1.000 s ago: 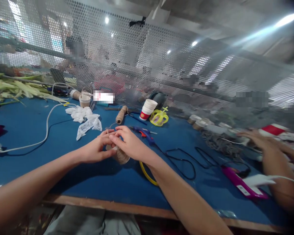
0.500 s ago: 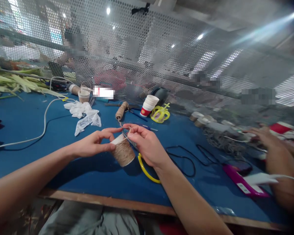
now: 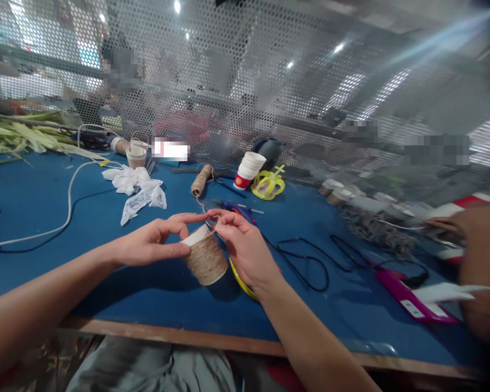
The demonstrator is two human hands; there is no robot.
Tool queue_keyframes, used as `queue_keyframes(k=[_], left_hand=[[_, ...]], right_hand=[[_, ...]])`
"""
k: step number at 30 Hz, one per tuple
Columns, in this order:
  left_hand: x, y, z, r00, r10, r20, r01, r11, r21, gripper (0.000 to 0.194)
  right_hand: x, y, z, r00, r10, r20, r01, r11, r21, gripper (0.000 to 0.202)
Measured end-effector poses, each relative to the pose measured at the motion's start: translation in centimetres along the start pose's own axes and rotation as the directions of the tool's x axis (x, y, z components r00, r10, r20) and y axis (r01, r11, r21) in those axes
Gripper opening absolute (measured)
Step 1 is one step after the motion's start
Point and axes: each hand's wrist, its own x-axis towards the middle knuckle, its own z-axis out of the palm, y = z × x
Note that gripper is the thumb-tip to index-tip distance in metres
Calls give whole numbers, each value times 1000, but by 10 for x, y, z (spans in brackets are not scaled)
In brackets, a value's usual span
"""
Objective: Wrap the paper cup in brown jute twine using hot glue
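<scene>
While left hand point(image 3: 145, 244) held tilted twine-wrapped paper cup point(image 3: 206, 259), right hand point(image 3: 248, 249) pinched twine strand point(image 3: 201, 204)

Cup was over blue table point(image 3: 118, 302), mouth angled up-left. Left hand was half-curled, thumb at rim, index finger stretched to right fingertips. Right thumb and fingers were closed on strand beside rim; grey metal tip point(image 3: 210, 223) showed there, rest hidden, couldn't tell what. Strand ran toward twine spool point(image 3: 201, 180). Blue glue gun point(image 3: 233, 207) lay beyond right hand; yellow crown point(image 3: 265, 193) stood farther back beside stacked paper cups point(image 3: 251, 163).
</scene>
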Motion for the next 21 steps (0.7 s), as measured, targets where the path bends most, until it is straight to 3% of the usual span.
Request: queue_keyframes(k=[11,21], left_hand=[[-1,0,-1,996,80,26,-83,986,146,13],[-2,-1,-4,998,50,24,-54,976,211,14]], right_hand=[[-3,-2,4,988,152,-19,-149,984,93,9],[0,-1,2,969,246,3,-241,950,200,13]])
